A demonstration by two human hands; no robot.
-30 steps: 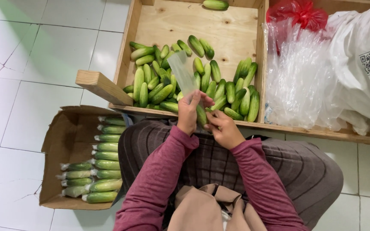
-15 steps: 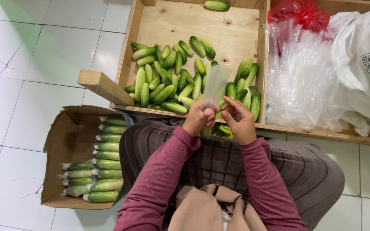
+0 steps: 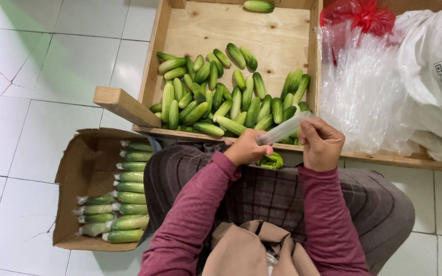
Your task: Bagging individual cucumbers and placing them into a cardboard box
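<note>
Both hands are raised over the lap at the crate's near edge: the left hand (image 3: 245,148) and right hand (image 3: 322,144) each close their grip on one end of a clear bag (image 3: 284,128) stretched between them. The wooden crate (image 3: 277,36) holds loose cucumbers (image 3: 216,97). The cardboard box (image 3: 80,168) on the floor holds bagged ones in a row.

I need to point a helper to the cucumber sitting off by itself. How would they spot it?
Find the wooden crate of loose cucumbers. Go to its far edge, beyond the heap. The lone cucumber lies there on bare plywood, touching none of the others.
</note>
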